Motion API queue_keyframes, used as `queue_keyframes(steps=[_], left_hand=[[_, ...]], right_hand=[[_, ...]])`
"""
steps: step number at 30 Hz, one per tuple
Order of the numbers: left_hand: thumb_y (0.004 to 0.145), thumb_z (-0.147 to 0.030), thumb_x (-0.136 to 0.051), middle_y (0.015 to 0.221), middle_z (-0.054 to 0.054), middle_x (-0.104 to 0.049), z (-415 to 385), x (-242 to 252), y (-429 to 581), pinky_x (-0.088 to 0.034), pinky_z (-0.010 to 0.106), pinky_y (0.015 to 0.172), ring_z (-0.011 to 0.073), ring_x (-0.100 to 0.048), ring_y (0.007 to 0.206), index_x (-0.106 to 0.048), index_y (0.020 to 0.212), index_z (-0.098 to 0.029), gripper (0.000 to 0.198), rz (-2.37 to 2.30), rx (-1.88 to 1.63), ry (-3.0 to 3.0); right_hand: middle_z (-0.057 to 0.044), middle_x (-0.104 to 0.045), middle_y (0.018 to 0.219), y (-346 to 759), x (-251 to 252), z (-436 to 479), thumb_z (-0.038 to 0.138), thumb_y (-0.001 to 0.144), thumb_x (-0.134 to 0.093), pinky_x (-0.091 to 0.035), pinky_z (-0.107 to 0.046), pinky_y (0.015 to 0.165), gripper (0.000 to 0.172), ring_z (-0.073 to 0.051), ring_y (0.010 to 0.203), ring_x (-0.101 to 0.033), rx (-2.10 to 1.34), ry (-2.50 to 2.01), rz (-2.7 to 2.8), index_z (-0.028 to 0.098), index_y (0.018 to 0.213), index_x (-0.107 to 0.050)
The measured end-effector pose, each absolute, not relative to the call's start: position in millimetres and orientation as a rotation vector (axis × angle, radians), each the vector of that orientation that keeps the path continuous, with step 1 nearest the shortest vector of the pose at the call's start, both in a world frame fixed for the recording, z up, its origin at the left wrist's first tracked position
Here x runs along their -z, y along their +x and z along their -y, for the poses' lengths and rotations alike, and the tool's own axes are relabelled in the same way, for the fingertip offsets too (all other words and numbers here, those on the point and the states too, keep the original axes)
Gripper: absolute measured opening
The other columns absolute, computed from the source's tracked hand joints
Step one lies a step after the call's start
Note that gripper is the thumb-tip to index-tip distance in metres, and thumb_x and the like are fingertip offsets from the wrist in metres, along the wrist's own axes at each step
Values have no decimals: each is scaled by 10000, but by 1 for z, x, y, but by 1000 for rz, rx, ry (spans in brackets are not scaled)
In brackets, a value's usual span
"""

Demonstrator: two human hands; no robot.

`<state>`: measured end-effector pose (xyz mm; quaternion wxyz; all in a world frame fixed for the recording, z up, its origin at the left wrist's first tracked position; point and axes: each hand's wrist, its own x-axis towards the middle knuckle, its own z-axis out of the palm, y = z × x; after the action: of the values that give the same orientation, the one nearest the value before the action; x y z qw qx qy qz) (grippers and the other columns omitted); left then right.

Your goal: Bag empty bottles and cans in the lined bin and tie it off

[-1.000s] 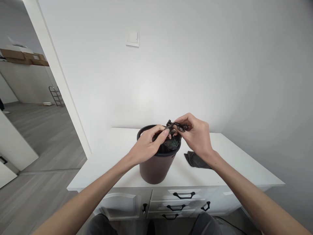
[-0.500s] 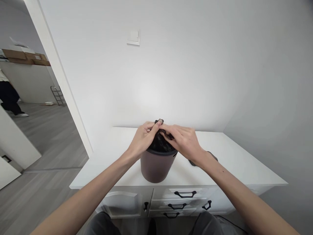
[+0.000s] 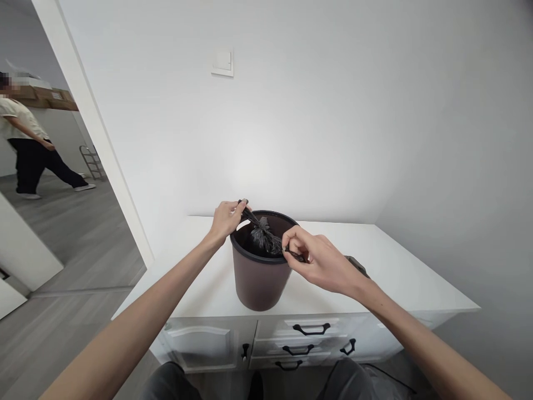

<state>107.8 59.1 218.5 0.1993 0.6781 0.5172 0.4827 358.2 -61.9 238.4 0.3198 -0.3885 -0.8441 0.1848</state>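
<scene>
Two hands pinch a black bag (image 3: 262,238) inside a bin (image 3: 257,280).
Clenched grips: left hand (image 3: 226,218) at ten o'clock, right hand (image 3: 321,262) at four.

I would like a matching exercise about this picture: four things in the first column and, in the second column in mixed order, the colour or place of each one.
Things
1. bin
2. bag
3. light switch
4. dresser

Descriptions
a. white, on the wall
b. black, pinched by the left hand and the right hand
c. white, with black drawer handles
d. brown, standing on the dresser

Pairs: 1-d; 2-b; 3-a; 4-c
</scene>
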Motion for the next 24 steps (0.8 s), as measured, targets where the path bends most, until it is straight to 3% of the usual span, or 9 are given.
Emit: queue_keyframes(steps=[6, 10, 14, 16, 19, 21, 24], left_hand=[[961, -737, -558, 769, 49, -698, -22, -253, 122, -520, 313, 757, 193, -627, 754, -809, 955, -191, 601, -1201, -1412, 1861], [959, -740, -577, 861, 64, -738, 3, -269, 138, -539, 303, 804, 202, -681, 848, -802, 960, -189, 595, -1052, -1422, 1869], [999, -687, -559, 1050, 76, -789, 12, -267, 137, -555, 313, 891, 220, -715, 967, -805, 1003, -205, 541, -987, -1425, 1874], [1027, -657, -534, 1170, 79, -791, 13, -262, 126, -532, 334, 994, 233, -717, 1076, -801, 1067, -220, 513, -992, -1435, 1917], [1064, -620, -479, 1323, 81, -756, 10, -244, 99, -469, 363, 1109, 241, -665, 1263, -748, 1249, -251, 493, -1099, -1508, 1897], [1071, -623, -448, 1357, 97, -740, 4, -222, 77, -463, 379, 1115, 248, -651, 1296, -711, 1302, -242, 517, -1206, -1565, 1791], [1051, -674, -421, 1305, 124, -757, -8, -176, 44, -490, 401, 1069, 283, -674, 1260, -720, 1225, -211, 577, -1419, -1531, 1631]], right_hand=[[100, -437, 628, 367, -248, 51, 310, 963, -586, -342, -278, 583, 121, -149, 581, -410, -559, -1143, 2156, 269, 1068, -540], [52, -612, 689, 345, -249, 25, 480, 981, -643, -347, -291, 560, 286, -174, 602, -542, -434, -1224, 2209, 262, 1162, -599], [-3, -661, 661, 320, -254, 6, 470, 963, -688, -310, -304, 540, 277, -183, 583, -561, -238, -1290, 2324, 250, 815, -609], [-13, -641, 619, 316, -257, 0, 474, 971, -679, -316, -304, 544, 402, -183, 573, -554, -183, -1299, 2309, 249, 669, -537], [-15, -640, 605, 317, -260, -4, 472, 983, -652, -361, -305, 569, 446, -189, 574, -571, -166, -1299, 2195, 250, 625, -504], [-27, -670, 639, 321, -264, -6, 494, 971, -657, -390, -309, 577, 428, -199, 591, -597, -179, -1294, 2101, 251, 641, -534], [-55, -690, 664, 329, -277, -9, 594, 941, -672, -427, -319, 572, 437, -220, 622, -625, -151, -1230, 1961, 244, 686, -615]])
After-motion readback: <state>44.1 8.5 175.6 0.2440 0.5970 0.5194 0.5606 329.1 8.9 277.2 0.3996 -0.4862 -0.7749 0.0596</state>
